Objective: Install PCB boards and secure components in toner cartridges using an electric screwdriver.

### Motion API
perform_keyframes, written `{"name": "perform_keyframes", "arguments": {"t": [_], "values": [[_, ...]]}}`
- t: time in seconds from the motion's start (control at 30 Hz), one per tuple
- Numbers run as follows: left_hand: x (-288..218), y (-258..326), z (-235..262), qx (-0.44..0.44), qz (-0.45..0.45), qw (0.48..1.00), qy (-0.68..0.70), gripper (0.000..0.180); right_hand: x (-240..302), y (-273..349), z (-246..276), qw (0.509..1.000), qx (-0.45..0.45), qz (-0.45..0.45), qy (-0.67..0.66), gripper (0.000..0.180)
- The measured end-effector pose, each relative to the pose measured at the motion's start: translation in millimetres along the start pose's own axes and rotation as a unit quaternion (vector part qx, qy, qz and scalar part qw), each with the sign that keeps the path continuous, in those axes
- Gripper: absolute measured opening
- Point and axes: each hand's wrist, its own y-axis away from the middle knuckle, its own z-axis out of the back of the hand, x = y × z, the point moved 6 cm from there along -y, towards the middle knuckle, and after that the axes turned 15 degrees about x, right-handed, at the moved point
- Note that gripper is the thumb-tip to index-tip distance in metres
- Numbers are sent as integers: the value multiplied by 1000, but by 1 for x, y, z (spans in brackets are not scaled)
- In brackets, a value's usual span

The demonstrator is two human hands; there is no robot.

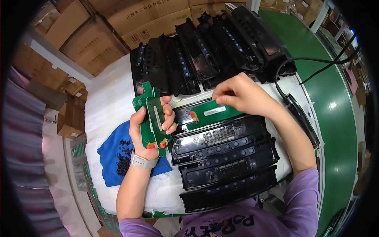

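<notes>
My left hand (136, 132) is closed round a small stack of green circuit boards (147, 128). They stand roughly on end, with red connectors at their lower ends and a white label on one face. My right hand (242, 91) pinches the upper edge of another green circuit board (218, 117), thumb in front. This board has a white label and a red connector at its left end. It lies over the farthest black plastic housing (182, 114) of the near row, covering much of its inside; whether it is fully seated I cannot tell.
Nearer me lie more black housings (225, 139) with round buttons. Several others (197, 55) stand along the back. Small black parts (124, 160) rest on a blue cloth (108, 144) at left. A black corded tool (302, 120) lies at right, beside a green surface (335, 118).
</notes>
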Motion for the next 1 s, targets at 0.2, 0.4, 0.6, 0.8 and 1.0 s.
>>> {"name": "perform_keyframes", "arguments": {"t": [0.2, 0.4, 0.6, 0.8, 1.0], "values": [[2, -1, 2, -6, 11, 1000, -6, 59, 7, 2, -5, 988, -16, 42, 149, 18], [3, -1, 4, -21, 17, 999, -17, 58, 20, 5, -7, 959, -37, 31, 281, 23], [3, -4, 4, -22, 21, 999, -17, 58, 6, 3, -5, 964, 2, -50, 262, 30], [1, -1, 5, -25, 25, 999, -20, 58, 8, 0, -9, 960, 4, -47, 275, 31], [4, -1, -24, -53, 46, 996, -49, 60, 63, 8, -22, 928, -107, 141, 328, 29]]}}
